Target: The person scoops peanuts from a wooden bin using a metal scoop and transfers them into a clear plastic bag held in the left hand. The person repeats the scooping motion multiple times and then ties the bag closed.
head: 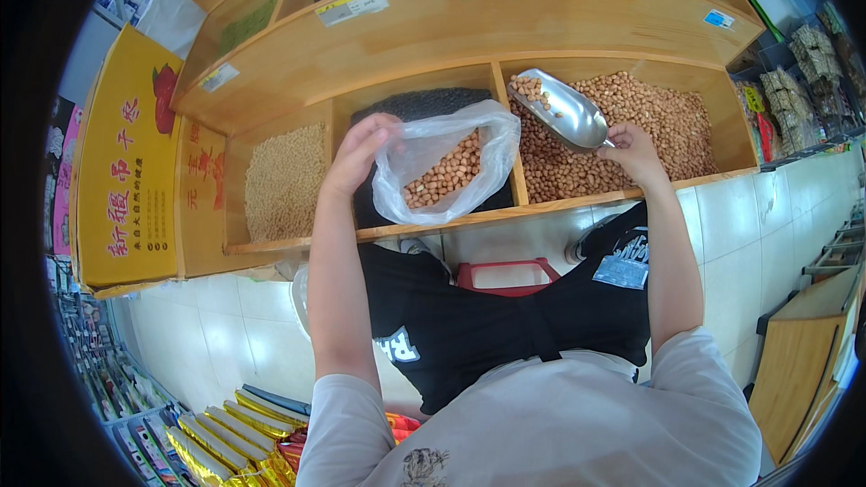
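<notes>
My left hand (365, 149) grips the rim of a clear plastic bag (443, 127) on its left side. The bag's mouth gapes upward, and reddish-brown peanuts (446, 172) lie inside it. It rests over a compartment of black beans (419, 105). In my right hand (631, 149) is the handle of a metal scoop (568, 108), tilted over the compartment of loose peanuts (649, 115). A few peanuts sit near the scoop's front lip, at its upper left.
A compartment of pale yellow beans (284, 182) lies at the left, beside a yellow carton (128, 169). Behind rises a wooden tier (473, 34) bearing price labels. Packaged goods (788, 88) stand at far right. A red-framed stool (511, 277) is below the bin's front edge.
</notes>
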